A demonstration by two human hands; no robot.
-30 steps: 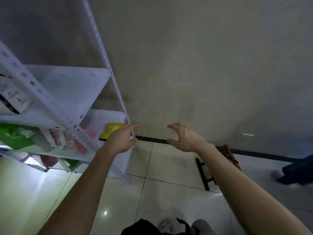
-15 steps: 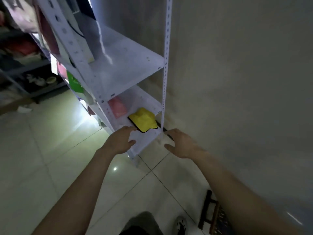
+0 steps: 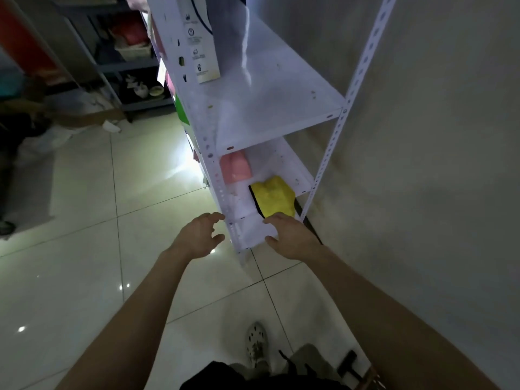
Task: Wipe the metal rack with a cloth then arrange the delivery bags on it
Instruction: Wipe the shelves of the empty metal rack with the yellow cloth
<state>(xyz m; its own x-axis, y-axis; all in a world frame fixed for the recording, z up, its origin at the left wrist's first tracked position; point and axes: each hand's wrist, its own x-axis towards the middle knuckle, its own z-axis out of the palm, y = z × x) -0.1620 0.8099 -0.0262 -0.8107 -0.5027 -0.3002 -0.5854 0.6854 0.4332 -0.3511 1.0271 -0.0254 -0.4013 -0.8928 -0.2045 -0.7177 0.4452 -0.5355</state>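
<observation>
Change over the last second: the view has been swung from the bare wall down along the metal rack [image 3: 363, 63], and both hands have been brought in toward its lower shelf [image 3: 243, 205].

Left hand [image 3: 201, 235]: fingers spread and loosely curved, nothing held. It is placed just beside the front corner post [image 3: 218, 175]; contact cannot be confirmed.

Right hand [image 3: 292, 237]: also empty, fingers wide. It has been moved from over the floor [image 3: 84, 192] to the front edge of the lower shelf, thumb against the shelf lip, forefinger reaching over the edge.

Cloth [image 3: 274, 198]: yellow, dark-edged, lying crumpled on the lower shelf toward the wall side, just beyond the right fingertips. Whether it is already touched cannot be told.

Other contents: a pink bag [image 3: 235, 167] is seen on the same shelf, behind and to the left of the cloth. A white printed bag [image 3: 201, 38] stands on the upper shelf [image 3: 275, 97], where small dark specks are visible.

Judgement: the wiping stage is taken as not yet begun, since the cloth is not in hand. The approach is read as a reach for the cloth with the right hand. Next required: closing of the fingers over the cloth and lifting it clear of the shelf without disturbing the pink bag.
</observation>
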